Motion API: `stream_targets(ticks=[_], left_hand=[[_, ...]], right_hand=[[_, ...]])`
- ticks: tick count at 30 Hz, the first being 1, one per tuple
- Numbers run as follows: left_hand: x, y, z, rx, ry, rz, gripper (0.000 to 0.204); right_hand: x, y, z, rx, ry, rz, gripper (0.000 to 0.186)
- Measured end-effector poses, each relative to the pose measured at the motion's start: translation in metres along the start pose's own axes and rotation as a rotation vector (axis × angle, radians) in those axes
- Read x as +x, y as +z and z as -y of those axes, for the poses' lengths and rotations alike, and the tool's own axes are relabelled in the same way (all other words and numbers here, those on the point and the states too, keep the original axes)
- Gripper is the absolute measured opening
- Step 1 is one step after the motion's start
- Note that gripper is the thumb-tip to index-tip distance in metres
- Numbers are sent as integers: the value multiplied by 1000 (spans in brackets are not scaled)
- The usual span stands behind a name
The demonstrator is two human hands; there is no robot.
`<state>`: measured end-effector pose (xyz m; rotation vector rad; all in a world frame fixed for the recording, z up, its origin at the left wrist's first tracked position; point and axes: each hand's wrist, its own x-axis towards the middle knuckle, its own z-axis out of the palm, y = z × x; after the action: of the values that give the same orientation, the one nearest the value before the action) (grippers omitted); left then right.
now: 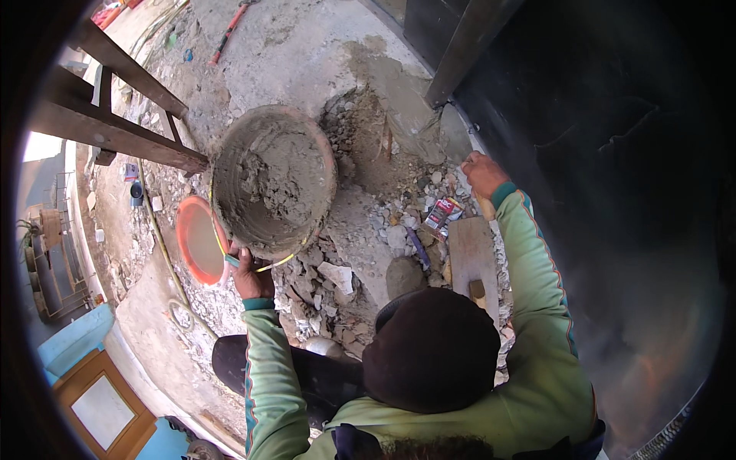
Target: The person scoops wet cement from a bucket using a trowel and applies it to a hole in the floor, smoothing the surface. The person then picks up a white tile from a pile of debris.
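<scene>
My left hand [249,272] is closed on the lower rim of a round bucket [327,176] with thick grey mortar [272,180] in it; a thin yellow strip runs round its lower side. My right hand [483,172] grips a trowel's wooden handle [484,205], with a grey blade [452,134] beside the foot of the dark wall. An orange bucket [184,238] with cloudy liquid stands left of the mortar. A wooden board [466,253], a small red packet [443,215] and a purple object [416,245] lie below my right hand.
A dark wooden frame [130,134] stands at upper left, near a hose [161,253]. A dug patch [364,146] and rubble [330,303] lie on the rough ground. A red-handled tool [226,38] is at top. The dark wall [598,192] runs along the right.
</scene>
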<state>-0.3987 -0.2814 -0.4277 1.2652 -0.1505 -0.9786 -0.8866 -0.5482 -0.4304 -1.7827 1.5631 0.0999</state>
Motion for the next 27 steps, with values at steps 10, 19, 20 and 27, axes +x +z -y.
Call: stream_targets(ticks=[10, 19, 20, 27], left_hand=[[2, 4, 2, -28, 15, 46, 39], [-4, 13, -2, -4, 23, 24, 36], [-6, 17, -5, 17, 29, 10, 36], [-2, 4, -4, 17, 5, -3, 34]], right_hand=[[8, 11, -17, -87, -64, 30, 29], [2, 2, 12, -107, 43, 29, 37], [0, 3, 13, -100, 23, 37, 37], [-20, 2, 8, 695, 204, 123, 26]])
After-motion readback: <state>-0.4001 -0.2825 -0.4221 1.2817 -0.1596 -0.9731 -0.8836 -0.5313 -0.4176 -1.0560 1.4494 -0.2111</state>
